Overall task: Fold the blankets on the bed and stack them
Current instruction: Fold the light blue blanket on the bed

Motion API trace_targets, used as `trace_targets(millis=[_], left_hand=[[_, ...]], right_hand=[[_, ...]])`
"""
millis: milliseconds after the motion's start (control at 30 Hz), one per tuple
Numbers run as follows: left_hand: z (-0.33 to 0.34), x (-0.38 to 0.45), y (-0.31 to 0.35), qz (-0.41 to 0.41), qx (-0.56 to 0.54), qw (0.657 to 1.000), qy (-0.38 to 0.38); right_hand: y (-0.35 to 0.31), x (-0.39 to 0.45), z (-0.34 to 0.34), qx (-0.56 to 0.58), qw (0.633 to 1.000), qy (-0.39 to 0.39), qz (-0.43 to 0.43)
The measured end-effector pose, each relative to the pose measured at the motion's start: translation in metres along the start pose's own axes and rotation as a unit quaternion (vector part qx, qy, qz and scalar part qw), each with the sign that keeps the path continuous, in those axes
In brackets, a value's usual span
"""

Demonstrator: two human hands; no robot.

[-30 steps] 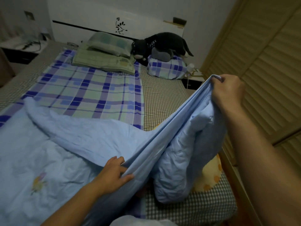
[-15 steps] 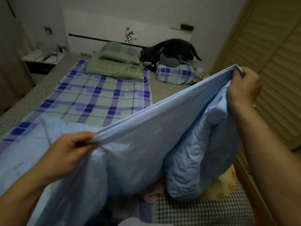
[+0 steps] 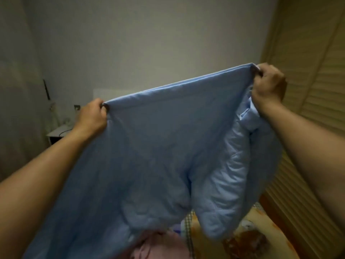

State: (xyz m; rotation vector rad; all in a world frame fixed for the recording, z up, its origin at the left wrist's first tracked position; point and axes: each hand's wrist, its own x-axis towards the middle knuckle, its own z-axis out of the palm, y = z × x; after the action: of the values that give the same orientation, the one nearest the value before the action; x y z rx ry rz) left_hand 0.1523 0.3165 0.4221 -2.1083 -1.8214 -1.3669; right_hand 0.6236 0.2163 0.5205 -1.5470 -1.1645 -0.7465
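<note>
Both hands raised since before: left hand and right hand clench blue blanket top edge, blanket hanging below fingers

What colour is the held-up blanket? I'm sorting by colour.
Plain light blue blanket, clearest in the head view.

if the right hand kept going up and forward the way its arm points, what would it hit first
Probably nothing close: past the right hand, which grips the blanket edge, only the wall shows, with the louvred door just beside it. Depth is unclear.
</note>
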Motion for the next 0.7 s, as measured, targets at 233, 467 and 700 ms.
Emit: trace_targets(millis=[233, 467, 700], left_hand=[[0.016, -0.098, -0.014, 0.003, -0.175, 0.984, -0.025], [0.075, -0.365, -0.097, -0.046, -0.040, 0.832, -0.552], [0.082, -0.414, -0.072, -0.027, 0.018, 0.631, -0.775]], right_hand=[[0.034, -0.083, -0.007, -0.006, 0.995, 0.026, -0.094], [0.163, -0.342, -0.066, -0.246, 0.681, -0.685, -0.078], [0.218, -0.394, -0.103, -0.303, 0.611, -0.731, -0.014]])
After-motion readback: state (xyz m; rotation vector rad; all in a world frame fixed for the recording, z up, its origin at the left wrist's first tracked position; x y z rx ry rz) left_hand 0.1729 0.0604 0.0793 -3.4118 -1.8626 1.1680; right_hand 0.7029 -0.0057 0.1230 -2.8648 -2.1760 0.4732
